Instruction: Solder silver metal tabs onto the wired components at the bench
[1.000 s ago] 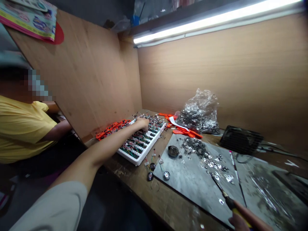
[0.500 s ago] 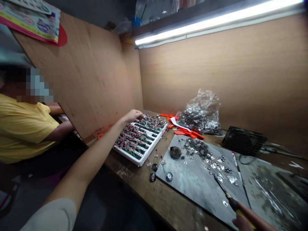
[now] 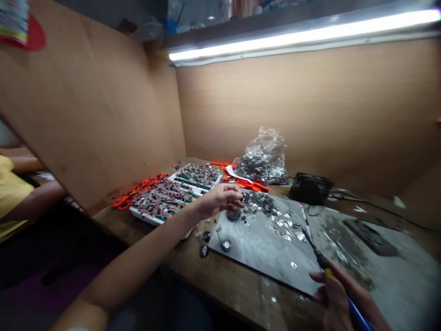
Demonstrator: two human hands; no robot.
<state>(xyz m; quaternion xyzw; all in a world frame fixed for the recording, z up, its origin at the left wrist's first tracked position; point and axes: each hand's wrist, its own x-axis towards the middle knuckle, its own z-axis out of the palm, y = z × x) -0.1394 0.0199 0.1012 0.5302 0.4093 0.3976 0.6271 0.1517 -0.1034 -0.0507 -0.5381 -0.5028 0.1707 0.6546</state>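
My left hand point(image 3: 222, 200) is pinched around a small round dark part point(image 3: 245, 197), above the left side of the grey board point(image 3: 255, 243). Just below those fingers sits a small round dish point(image 3: 233, 213). In my right hand point(image 3: 336, 294) is a soldering iron point(image 3: 319, 255) with a blue and yellow handle, its tip near the scattered metal pieces point(image 3: 284, 225). Small round speakers point(image 3: 226, 245) with wires lie at the board's left edge. Behind my left forearm, a white foam tray point(image 3: 146, 217) holds rows of wired parts.
A clear bag of metal pieces point(image 3: 265, 156) stands against the back panel, beside orange plastic parts point(image 3: 248, 184). A black fan-like box point(image 3: 310, 187) with a cable is at the back right. Another person's arm point(image 3: 41, 197) shows beyond the left partition.
My left hand has moved right from the foam tray to over the board, now with a round part in its fingers. The view has turned right, and more of my right hand shows.
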